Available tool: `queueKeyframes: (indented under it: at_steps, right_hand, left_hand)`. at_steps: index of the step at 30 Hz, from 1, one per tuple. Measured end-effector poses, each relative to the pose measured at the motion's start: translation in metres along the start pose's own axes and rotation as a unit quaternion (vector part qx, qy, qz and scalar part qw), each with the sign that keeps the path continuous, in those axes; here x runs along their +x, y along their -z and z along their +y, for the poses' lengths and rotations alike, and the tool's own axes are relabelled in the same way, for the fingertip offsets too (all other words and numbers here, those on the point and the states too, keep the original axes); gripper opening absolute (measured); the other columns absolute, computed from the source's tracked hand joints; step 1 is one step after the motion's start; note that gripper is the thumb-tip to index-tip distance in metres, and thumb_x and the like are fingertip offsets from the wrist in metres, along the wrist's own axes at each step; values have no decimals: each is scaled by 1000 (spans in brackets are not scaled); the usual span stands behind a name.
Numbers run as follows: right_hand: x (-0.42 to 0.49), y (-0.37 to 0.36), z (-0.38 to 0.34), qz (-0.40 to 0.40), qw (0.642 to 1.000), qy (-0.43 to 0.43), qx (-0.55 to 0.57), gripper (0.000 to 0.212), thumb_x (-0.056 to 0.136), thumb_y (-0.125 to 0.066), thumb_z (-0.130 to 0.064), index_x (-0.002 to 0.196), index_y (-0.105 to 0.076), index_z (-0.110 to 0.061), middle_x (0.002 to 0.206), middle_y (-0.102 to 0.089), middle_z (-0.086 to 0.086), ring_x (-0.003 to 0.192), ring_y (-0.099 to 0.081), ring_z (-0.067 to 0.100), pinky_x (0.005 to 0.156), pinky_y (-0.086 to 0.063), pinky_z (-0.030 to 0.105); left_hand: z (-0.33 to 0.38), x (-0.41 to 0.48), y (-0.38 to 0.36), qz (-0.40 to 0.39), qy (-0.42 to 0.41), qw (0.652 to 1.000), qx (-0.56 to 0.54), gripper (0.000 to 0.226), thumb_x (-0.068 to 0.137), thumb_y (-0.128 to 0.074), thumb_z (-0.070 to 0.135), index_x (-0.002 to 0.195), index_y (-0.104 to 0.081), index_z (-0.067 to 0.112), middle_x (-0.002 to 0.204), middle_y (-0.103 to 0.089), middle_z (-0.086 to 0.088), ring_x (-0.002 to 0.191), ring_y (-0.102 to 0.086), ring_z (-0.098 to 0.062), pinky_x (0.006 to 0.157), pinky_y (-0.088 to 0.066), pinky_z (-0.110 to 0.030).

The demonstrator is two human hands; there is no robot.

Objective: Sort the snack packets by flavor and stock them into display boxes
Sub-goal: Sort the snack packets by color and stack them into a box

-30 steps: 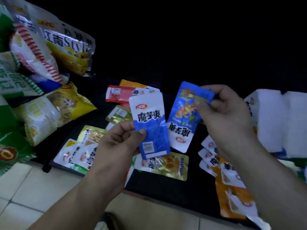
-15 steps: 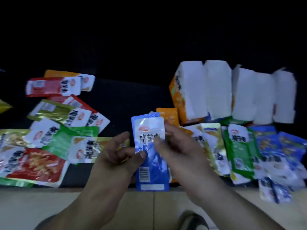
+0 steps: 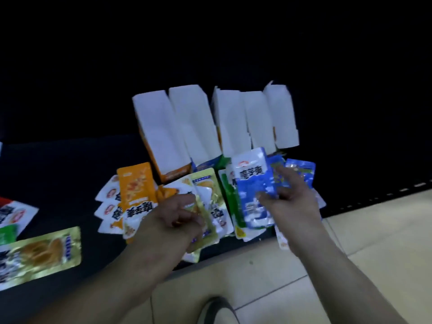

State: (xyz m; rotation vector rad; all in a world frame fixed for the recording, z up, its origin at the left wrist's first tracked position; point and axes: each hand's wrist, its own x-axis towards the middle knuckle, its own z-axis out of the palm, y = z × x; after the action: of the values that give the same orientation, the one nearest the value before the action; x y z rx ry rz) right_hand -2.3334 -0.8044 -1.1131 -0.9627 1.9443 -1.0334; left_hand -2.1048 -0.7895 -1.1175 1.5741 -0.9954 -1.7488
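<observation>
white top of blue packet (image 3: 253,190) reads 魔芋爽.

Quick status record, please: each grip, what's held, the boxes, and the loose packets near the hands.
right grip: holds blue packet in front of the boxes
left grip: fingers curled over gold packets; whether it holds one is unclear
boxes: one row, white flaps up, behind the packets
orange packet: lies flat, left of the gold packets
green packets: just left of the blue packet
blue pile: beyond the right fingers

Probably a shop: snack packets (image 3: 136,188) beside display boxes (image 3: 161,127) on dark shelving
</observation>
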Motion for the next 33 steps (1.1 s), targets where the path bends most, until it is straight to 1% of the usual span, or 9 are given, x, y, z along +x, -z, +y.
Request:
queueKeyframes:
  at_steps: [4, 7, 9, 13, 18, 23, 25, 28, 33]
  right_hand:
    - [34, 43, 21, 103, 989, 58, -83, 52, 89, -70, -5, 132, -57, -32, 98, -74, -9, 77, -68, -7, 59, -47, 7]
    - [45, 48, 45, 132, 962, 96, -217, 46, 89, -68, -15, 129, -58, -36, 96, -68, -2, 87, -68, 22, 70, -55, 31]
    - [48, 46, 61, 159, 911, 159, -346, 42, 83, -75, -20, 124, -66, -26, 105, -63, 11, 95, -59, 39, 76, -53, 44]
    - [50, 41, 71, 223, 833, 215, -459, 41, 73, -82, -24, 113, -72, -25, 123, -54, 15, 104, -51, 40, 80, -42, 48]
    - [51, 33, 74, 203, 836, 241, -449, 23, 73, -83, -20, 92, -78, -30, 114, -58, 9, 103, -45, 33, 84, -33, 46]
    - [31, 19, 54, 203, 829, 324, -407, 21, 81, -70, -28, 100, -79, -27, 120, -62, 8, 112, -52, 36, 87, -38, 47]
    - [12, -5, 33, 126, 882, 338, -303, 17, 87, -69, -27, 102, -78, -25, 113, -65, 0, 103, -63, 28, 81, -52, 46]
    - [-31, -58, 0, -89, 970, 212, -83, 10, 93, -70, -19, 97, -76, -26, 93, -73, -8, 86, -70, 14, 77, -59, 41]
    - [-89, -141, -16, -324, 931, 150, -73, 11, 94, -72, -29, 104, -76, -32, 94, -74, -12, 87, -69, 5, 76, -57, 24]
  left_hand:
    - [7, 7, -22, -7, 1, 1000, 14, 39, 100, -66, 13, 132, -60, 34, 95, -75, 10, 83, -74, -11, 71, -63, -32]
    - [4, 3, -35, 3, 1, 1000, 12, 39, 99, -68, 14, 133, -60, 32, 97, -76, 7, 85, -75, -14, 76, -63, -34]
    - [-1, 0, -38, 11, -6, 1000, 18, 35, 99, -68, 14, 127, -62, 34, 95, -78, 7, 83, -75, -12, 75, -63, -35]
    - [-7, -7, -36, 33, 8, 999, -6, 30, 98, -67, 8, 120, -66, 29, 92, -78, 1, 80, -75, -17, 73, -63, -38]
    - [-16, -14, -26, 62, 25, 997, -36, 29, 97, -67, 4, 118, -69, 24, 94, -78, 0, 84, -76, -25, 74, -62, -43]
    - [-19, -20, -12, 71, 12, 996, -48, 30, 96, -69, 5, 116, -70, 27, 92, -79, 1, 81, -75, -20, 76, -63, -43]
    - [-22, -22, -1, 79, 6, 995, -58, 30, 97, -67, 5, 117, -69, 29, 92, -78, 1, 83, -75, -19, 75, -62, -40]
    - [-32, -26, 22, 91, 2, 993, -76, 30, 99, -63, 2, 114, -68, 26, 90, -77, 0, 83, -74, -21, 72, -61, -35]
    - [-69, -38, 86, 90, -104, 987, 80, 31, 96, -62, -4, 101, -74, 25, 89, -76, 6, 83, -72, -12, 71, -55, -27]
